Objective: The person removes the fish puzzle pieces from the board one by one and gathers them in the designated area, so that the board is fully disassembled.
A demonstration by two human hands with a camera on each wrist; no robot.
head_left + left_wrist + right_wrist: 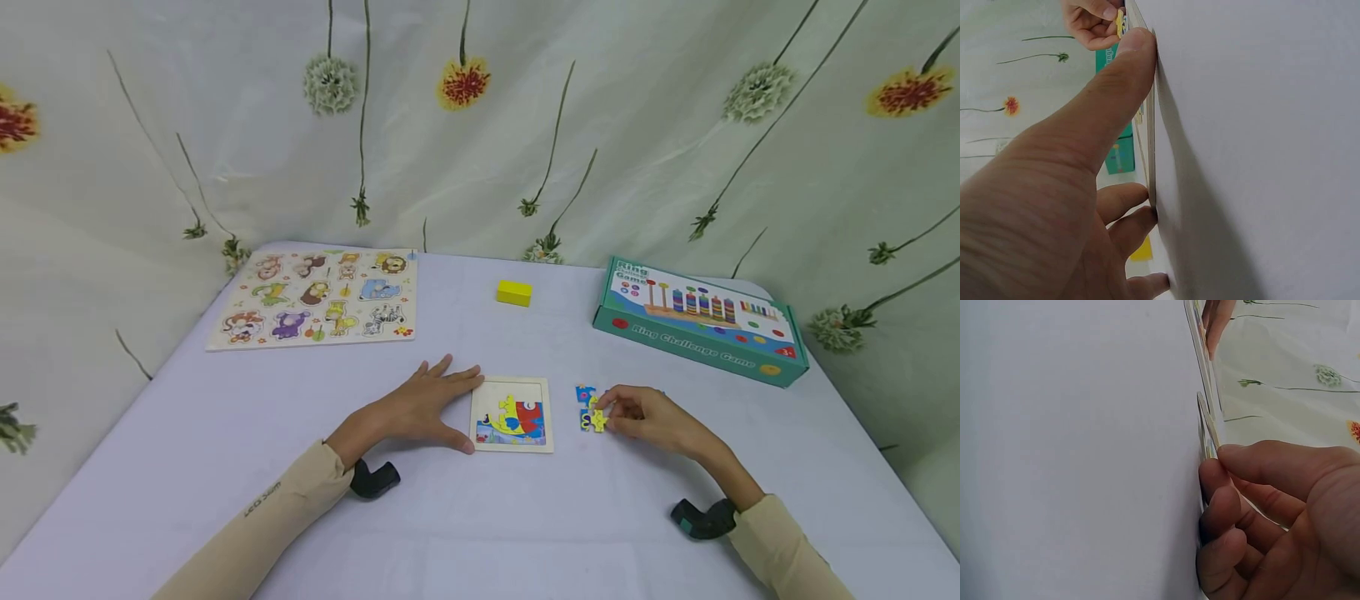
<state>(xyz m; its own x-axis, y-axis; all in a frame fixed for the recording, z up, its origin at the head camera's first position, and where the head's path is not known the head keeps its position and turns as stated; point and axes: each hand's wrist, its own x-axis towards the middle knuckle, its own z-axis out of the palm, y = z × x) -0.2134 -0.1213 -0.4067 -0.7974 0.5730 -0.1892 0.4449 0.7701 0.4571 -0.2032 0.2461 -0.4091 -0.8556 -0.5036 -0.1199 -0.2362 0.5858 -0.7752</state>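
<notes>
Midway between the side edges of the white-clothed table (465, 521), one square wooden puzzle tray (513, 415) touches the outspread left hand (423, 406). Past the tray's right edge, the right hand (651, 417) pinches one yellow jigsaw piece (598, 420). Toward the back edge sits one yellow rectangular block (513, 292). Only the wrist views show the tray edge-on.

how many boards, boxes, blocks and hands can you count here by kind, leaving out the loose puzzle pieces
Boards: 2, animal board and small framed puzzle
Boxes: 1, green game box
Blocks: 1, yellow block
Hands: 2, left hand and right hand
Total: 6
</notes>
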